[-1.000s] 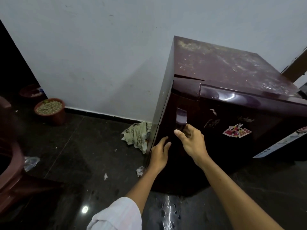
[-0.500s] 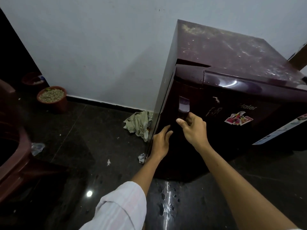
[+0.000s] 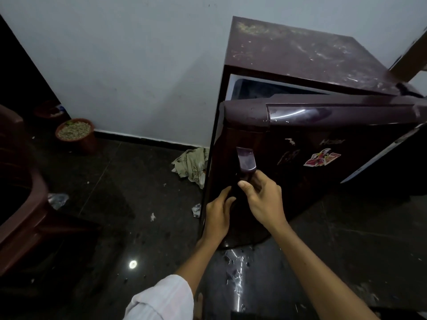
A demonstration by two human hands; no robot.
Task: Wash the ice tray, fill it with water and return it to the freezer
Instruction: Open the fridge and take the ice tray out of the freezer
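Observation:
A small maroon fridge [image 3: 300, 54] stands against the white wall. Its door [image 3: 323, 125] is swung a little way out, and a gap at the top shows the white inner frame and a dark cavity. My right hand [image 3: 261, 199] grips the lower end of the door handle [image 3: 246, 161] with curled fingers. My left hand [image 3: 218, 214] rests with straight fingers on the fridge's left front edge, below the handle. No ice tray is in view.
A crumpled cloth [image 3: 191, 165] lies on the dark floor by the fridge's left side. A clay pot of pebbles [image 3: 75, 132] stands by the wall. A brown plastic chair [image 3: 20, 204] fills the left edge. Scraps and wet marks dot the floor.
The fridge door, flush with the body before, has swung out and a gap shows at its top. My right hand came toward me with the handle; my left hand stays on the fridge's edge.

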